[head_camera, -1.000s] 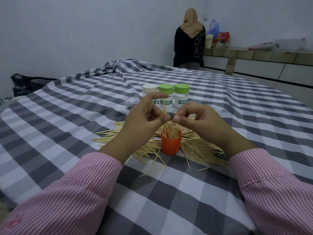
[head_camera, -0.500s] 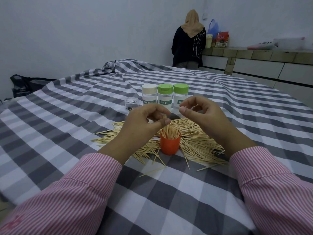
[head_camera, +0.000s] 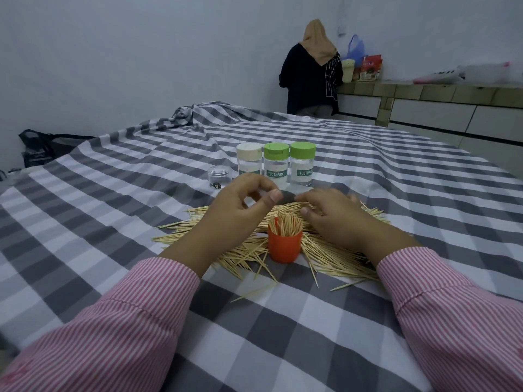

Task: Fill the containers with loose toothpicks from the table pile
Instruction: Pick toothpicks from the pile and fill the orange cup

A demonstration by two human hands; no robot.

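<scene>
From the head camera, a tabletop (head_camera: 283, 321) covered with a grey and white checked cloth is seen. A big pile of toothpicks (head_camera: 334, 256) is spread on the cloth near the middle. A small orange cup (head_camera: 284, 247) is stood upright in the pile, and it is packed with toothpicks that stick up out of its top. The left hand (head_camera: 240, 205) is held just above and to the left of the cup. Its fingers are curled in, with the thumb tip close to the first finger, but whether a toothpick is pinched there cannot be told. The right hand (head_camera: 336, 216) is laid low over the pile, just right of the cup and a little behind it. Its fingers are bent down onto the toothpicks at the far side, and whether any are gripped cannot be told. Both arms are covered by pink and white striped sleeves (head_camera: 113, 329). Behind the hands, three closed bottles are stood in a row, touching side by side: one with a cream lid (head_camera: 249, 162) and two with green lids (head_camera: 288, 164). The word TOOTHPICK is printed on the labels. A small clear jar (head_camera: 218, 176) is set just left of the bottles. Far behind, a person (head_camera: 314, 72) in dark clothes is seen from the back, beside a tiled shelf (head_camera: 430, 91) with bags on it.
</scene>
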